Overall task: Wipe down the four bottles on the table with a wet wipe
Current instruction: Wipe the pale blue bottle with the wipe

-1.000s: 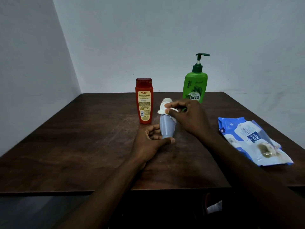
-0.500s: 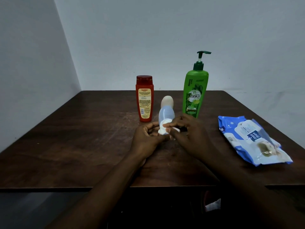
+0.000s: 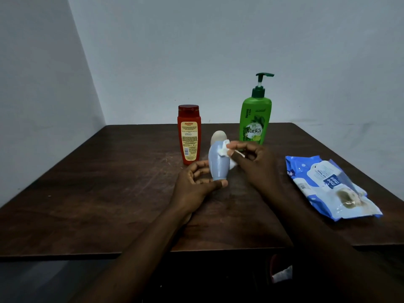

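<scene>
left hand (image 3: 192, 186) pinches base of small grey-blue plastic bottle (image 3: 218, 162) mid-table | right hand (image 3: 255, 162) grips white wet wipe (image 3: 225, 152), back up from base to shoulder | stroke repeating; probably unfinished

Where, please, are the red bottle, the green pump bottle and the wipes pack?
red bottle (image 3: 189, 136): head view, on its label.
green pump bottle (image 3: 254, 121): head view, on its body.
wipes pack (image 3: 323, 182): head view, on its front.

Dark wooden table (image 3: 109, 193); pale walls (image 3: 196, 51) meeting at corner behind.
</scene>
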Motion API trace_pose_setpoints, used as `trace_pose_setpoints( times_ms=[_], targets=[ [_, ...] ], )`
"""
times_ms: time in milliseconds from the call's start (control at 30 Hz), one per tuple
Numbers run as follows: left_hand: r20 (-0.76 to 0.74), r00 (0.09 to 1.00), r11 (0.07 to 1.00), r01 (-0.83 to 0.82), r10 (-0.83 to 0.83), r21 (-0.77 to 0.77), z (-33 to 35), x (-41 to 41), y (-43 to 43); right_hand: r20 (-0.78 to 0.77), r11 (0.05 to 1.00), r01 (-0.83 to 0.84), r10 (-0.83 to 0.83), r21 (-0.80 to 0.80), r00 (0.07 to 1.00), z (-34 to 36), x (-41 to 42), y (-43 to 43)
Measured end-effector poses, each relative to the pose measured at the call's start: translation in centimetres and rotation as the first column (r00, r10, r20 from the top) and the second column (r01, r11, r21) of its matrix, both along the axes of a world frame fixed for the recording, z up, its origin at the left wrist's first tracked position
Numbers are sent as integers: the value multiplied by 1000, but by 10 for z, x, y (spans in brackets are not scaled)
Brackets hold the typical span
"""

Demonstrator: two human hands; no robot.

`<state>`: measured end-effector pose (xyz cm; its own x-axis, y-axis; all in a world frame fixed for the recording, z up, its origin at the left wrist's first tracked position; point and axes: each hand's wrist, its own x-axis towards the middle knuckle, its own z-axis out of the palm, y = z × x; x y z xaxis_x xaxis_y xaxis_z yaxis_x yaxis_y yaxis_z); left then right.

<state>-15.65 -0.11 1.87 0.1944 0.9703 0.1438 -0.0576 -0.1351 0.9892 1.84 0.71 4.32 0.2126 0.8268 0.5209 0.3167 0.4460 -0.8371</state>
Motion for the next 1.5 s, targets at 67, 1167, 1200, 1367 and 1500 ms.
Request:
trace_pose_setpoints(
  times_ms=[67,1167,1200,1367,1500],
  targets=[
    [6,1000,1000,19,-19,-1,2,1,-1,-128,996,-58,49,-69,991,13,0,6],
    [342,923,968,226,-176,-110,1,10,4,282,964,133,-197,233,939,-1,-14,-9],
    [352,918,965,236,-182,-116,1,10,4,277,959,153,-218,240,936,4,-13,-5],
    [414,886,947,288,-207,-142,0,10,5,278,955,160,-229,251,933,31,-8,10],
    [474,853,933,325,-219,-155,2,9,5,295,962,114,-186,246,937,36,-6,12]
  ],
)
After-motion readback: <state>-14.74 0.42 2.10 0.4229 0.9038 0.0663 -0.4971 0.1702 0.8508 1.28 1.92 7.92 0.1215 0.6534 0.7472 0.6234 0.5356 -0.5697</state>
